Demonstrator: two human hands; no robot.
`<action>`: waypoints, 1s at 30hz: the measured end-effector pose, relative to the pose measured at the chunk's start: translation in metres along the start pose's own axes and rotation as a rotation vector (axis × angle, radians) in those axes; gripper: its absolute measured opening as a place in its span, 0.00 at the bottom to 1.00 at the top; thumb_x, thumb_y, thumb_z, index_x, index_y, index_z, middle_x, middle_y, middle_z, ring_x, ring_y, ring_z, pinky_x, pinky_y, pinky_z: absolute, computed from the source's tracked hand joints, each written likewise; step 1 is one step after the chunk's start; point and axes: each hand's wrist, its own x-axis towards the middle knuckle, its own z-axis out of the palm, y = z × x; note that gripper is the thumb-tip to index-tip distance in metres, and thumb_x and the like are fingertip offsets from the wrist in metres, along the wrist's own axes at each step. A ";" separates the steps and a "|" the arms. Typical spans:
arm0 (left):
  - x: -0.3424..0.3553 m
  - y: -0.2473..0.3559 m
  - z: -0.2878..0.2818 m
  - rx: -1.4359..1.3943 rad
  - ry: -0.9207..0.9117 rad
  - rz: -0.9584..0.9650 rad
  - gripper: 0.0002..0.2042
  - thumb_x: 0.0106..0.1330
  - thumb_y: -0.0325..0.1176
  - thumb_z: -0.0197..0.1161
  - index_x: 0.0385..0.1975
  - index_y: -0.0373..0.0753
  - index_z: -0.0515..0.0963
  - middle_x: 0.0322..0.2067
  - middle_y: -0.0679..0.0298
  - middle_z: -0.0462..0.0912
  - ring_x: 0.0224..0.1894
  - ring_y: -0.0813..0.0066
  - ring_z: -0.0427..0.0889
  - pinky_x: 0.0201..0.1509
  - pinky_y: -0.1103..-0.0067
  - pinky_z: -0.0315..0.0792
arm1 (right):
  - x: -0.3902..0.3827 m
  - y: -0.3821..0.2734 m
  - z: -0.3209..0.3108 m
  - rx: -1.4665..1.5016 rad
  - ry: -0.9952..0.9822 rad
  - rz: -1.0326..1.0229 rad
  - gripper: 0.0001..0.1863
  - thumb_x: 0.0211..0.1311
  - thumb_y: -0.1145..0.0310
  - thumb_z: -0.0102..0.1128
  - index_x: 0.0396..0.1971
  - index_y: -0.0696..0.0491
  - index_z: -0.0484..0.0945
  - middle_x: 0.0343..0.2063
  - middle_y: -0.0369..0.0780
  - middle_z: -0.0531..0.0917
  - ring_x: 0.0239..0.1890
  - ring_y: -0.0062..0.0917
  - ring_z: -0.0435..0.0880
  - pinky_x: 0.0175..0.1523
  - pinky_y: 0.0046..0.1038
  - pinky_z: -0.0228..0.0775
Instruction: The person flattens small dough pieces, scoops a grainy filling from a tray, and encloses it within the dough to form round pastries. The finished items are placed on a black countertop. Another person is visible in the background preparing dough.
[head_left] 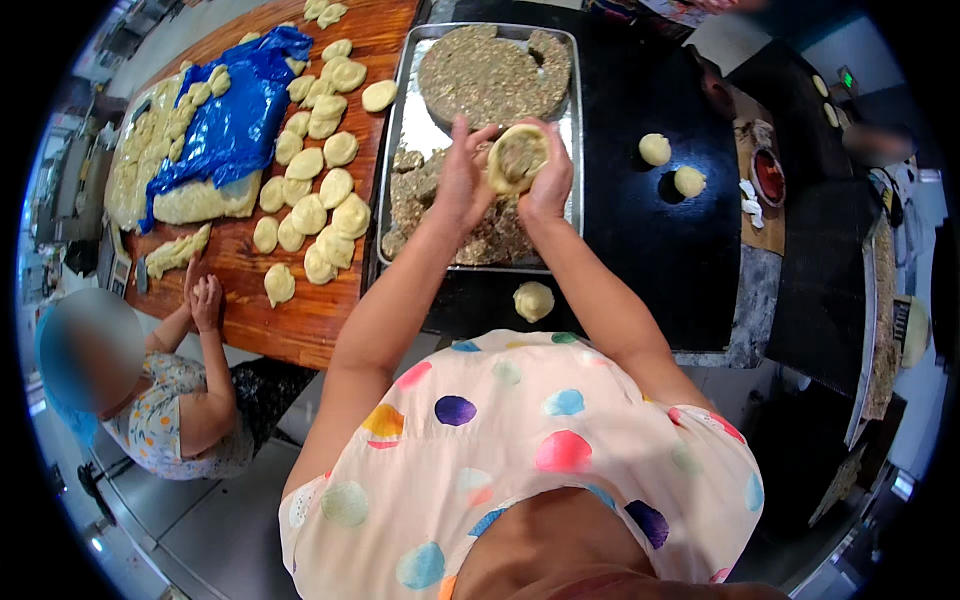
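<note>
Both arms are stretched forward over the metal tray [578, 135], with the elbows a little bent and the hands brought close together. One dough cup [497, 168] is held in the right hand [552, 178], which is curled around its right side. Brown filling [520, 157] can be seen inside the cup. The left hand [463, 178] is held up at the cup's left side, with its fingers turned toward it; how tightly they are closed cannot be told.

In the tray, one big flat cake of filling [485, 75] is seen at the far end, and one crumbly heap [408, 195] is seen nearer. Three dough balls [689, 181] are set on the black table [640, 260]: two to the right of the tray, one below it. On the wooden table [245, 320], more than twenty dough rounds [337, 188] are spread; some are overlapped, so they cannot be counted exactly. One blue plastic sheet [235, 120] is laid over one big dough slab [205, 201].
</note>
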 end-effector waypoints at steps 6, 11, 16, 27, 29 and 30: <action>-0.012 -0.012 0.023 -0.033 0.214 0.108 0.26 0.67 0.60 0.51 0.47 0.40 0.74 0.41 0.62 0.80 0.43 0.71 0.82 0.47 0.73 0.77 | -0.013 -0.011 -0.006 -0.559 -0.249 -0.305 0.19 0.73 0.58 0.43 0.42 0.57 0.78 0.39 0.40 0.81 0.47 0.30 0.77 0.58 0.30 0.65; -0.024 -0.025 0.018 0.023 0.086 0.126 0.24 0.72 0.55 0.44 0.51 0.40 0.73 0.44 0.60 0.79 0.47 0.69 0.79 0.52 0.73 0.75 | -0.027 -0.002 0.002 -0.666 -0.224 -0.492 0.15 0.66 0.61 0.52 0.36 0.58 0.82 0.39 0.43 0.83 0.46 0.36 0.79 0.63 0.36 0.61; -0.005 -0.030 0.016 0.404 -0.025 0.279 0.26 0.74 0.55 0.39 0.57 0.40 0.70 0.48 0.58 0.78 0.53 0.69 0.76 0.58 0.73 0.70 | -0.040 -0.011 0.012 -0.734 -0.047 -0.695 0.11 0.64 0.66 0.58 0.34 0.59 0.82 0.36 0.47 0.84 0.43 0.40 0.83 0.60 0.39 0.67; -0.048 -0.031 0.049 0.029 -0.001 0.305 0.21 0.75 0.47 0.48 0.56 0.37 0.69 0.45 0.64 0.76 0.46 0.77 0.74 0.52 0.77 0.70 | -0.056 -0.031 0.014 -0.552 -0.010 -0.537 0.08 0.64 0.72 0.57 0.37 0.59 0.83 0.40 0.40 0.85 0.41 0.22 0.81 0.51 0.26 0.71; -0.044 -0.036 0.037 0.234 0.048 0.420 0.20 0.75 0.46 0.48 0.55 0.36 0.70 0.44 0.64 0.76 0.45 0.77 0.74 0.51 0.78 0.71 | -0.056 -0.021 0.008 -0.557 -0.036 -0.570 0.08 0.62 0.75 0.57 0.39 0.57 0.83 0.40 0.40 0.85 0.42 0.22 0.82 0.54 0.26 0.69; -0.044 -0.041 0.035 0.334 0.070 0.467 0.20 0.75 0.46 0.48 0.54 0.36 0.70 0.44 0.64 0.76 0.45 0.77 0.75 0.50 0.78 0.71 | -0.057 -0.019 0.002 -0.566 -0.042 -0.585 0.09 0.61 0.77 0.57 0.39 0.57 0.84 0.40 0.40 0.85 0.42 0.22 0.82 0.56 0.27 0.68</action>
